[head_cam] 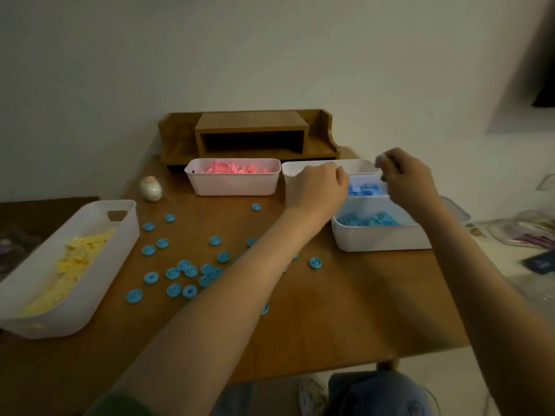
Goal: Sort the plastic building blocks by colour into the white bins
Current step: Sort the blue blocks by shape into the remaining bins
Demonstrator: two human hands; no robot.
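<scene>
So, mid-drop by the look of it. The right hand (405, 181) is up over the right-side bins, fingers curled, pinching a small light-blue piece (382, 159) at the fingertips. It's held high, probably to clear the rims before release. The left hand (315, 187) hangs just beside it at the back bin (357, 167), fingers curled under. Can't tell whether it holds anything.

The bins sit round the edge of the surface (345, 310), which leaves the middle as working area. The yellow bin (99, 207) is on the left with yellow blocks, and the pink bin (234, 187) is at the back with pink ones. Three more bins sit close together on the right. Of those, the nearest bin (381, 240) holds light-blue round pieces and the middle bin (365, 176) holds darker blue squarish ones. The back bin's contents are hidden.

The loose blue discs (186, 273) are scattered over the middle of the surface, some partly under the left forearm. They're flat, round and light blue, with small holes like a button. They're all one colour, so I judge only blue is left to sort, presumably into the nearest bin. Thin and lying flat, they're likely fiddly and need a fingertip pinch.

Also there: a wooden desk organiser (252, 136) against the wall and an egg-shaped ornament (151, 189) near the pink bin.
</scene>
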